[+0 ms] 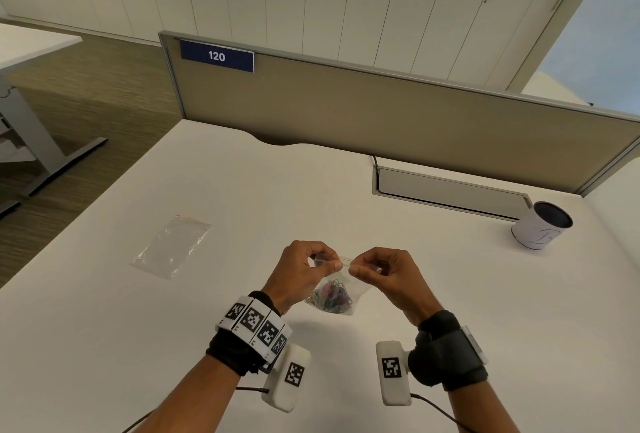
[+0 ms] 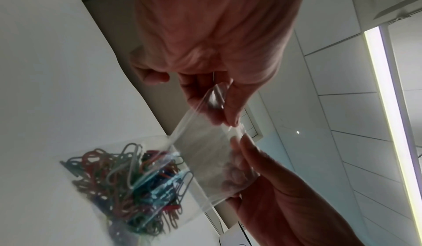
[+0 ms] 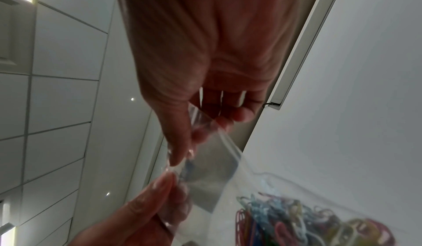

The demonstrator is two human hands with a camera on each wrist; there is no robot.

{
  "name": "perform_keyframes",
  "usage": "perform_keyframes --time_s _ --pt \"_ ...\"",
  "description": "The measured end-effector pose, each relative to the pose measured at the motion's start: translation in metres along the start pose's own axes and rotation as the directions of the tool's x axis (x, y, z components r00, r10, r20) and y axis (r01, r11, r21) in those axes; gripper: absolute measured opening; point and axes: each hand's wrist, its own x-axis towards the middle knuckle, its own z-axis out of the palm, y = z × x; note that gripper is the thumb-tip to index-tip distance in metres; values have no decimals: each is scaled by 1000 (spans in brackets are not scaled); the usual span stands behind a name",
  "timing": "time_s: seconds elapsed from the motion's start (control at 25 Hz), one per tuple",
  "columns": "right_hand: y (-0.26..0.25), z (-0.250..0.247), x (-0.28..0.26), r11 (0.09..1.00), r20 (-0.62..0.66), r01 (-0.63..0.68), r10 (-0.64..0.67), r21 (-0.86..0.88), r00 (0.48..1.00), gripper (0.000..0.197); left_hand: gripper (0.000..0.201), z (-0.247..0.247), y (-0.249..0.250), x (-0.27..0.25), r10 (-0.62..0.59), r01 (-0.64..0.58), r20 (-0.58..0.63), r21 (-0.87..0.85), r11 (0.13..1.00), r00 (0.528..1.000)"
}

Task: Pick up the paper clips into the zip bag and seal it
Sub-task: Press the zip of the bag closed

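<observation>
A small clear zip bag (image 1: 337, 282) hangs just above the white table (image 1: 242, 197), with several coloured paper clips (image 1: 330, 295) heaped in its bottom. My left hand (image 1: 333, 263) pinches the left part of the bag's red-lined top edge, and my right hand (image 1: 353, 269) pinches the right part; their fingertips nearly meet. In the left wrist view my left hand (image 2: 229, 119) pinches the zip strip above the bag (image 2: 203, 152) and paper clips (image 2: 128, 186). From the right wrist, the right hand (image 3: 182, 155) pinches the strip, with the paper clips (image 3: 297, 222) below right.
A second, empty clear zip bag (image 1: 171, 245) lies flat on the table to the left. A white cup (image 1: 542, 226) with a dark inside stands at the far right. A beige partition (image 1: 381, 114) and a cable tray (image 1: 446, 190) close off the back.
</observation>
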Motion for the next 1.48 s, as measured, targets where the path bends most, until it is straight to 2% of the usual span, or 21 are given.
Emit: perform_keyframes --time_s 0.16,0.32,0.4,0.52,0.64,0.84,1.08,1.2,1.36,1.48 --pt "3 -4 -4 998 -22 -35 37 59 999 11 4 -2 -3 -2 -39 39 -44 -9 999 998" --pt "4 -2 -4 1000 -63 -12 11 -18 998 12 5 -1 -4 -5 -31 31 -41 4 1000 999" --pt "5 -2 -5 999 -61 -9 6 -43 998 12 8 -3 -5 -5 6 -5 -22 53 999 1000" --pt "3 -4 -8 996 -15 6 -8 -86 1000 12 22 -2 -5 -5 43 -51 41 204 978 998" --pt "0 -3 -11 988 14 33 -31 -148 999 11 10 4 2 -3 48 -66 60 335 940 997" --pt "2 -12 -15 984 14 43 -41 -172 999 9 7 12 11 -4 80 -127 122 445 886 989" --pt "8 -24 -17 986 -8 27 -29 -165 1000 10 12 33 16 -5 182 -254 178 641 725 967" --pt "12 -31 -20 986 -4 28 -29 -165 1000 10 12 42 18 -4 181 -260 187 665 700 966" --pt "17 -46 -24 986 20 40 -37 -164 999 10 17 52 22 -2 165 -277 230 643 714 959" --pt "20 -57 -26 995 12 47 -46 -84 999 14 17 65 27 -1 204 -279 191 647 709 960"
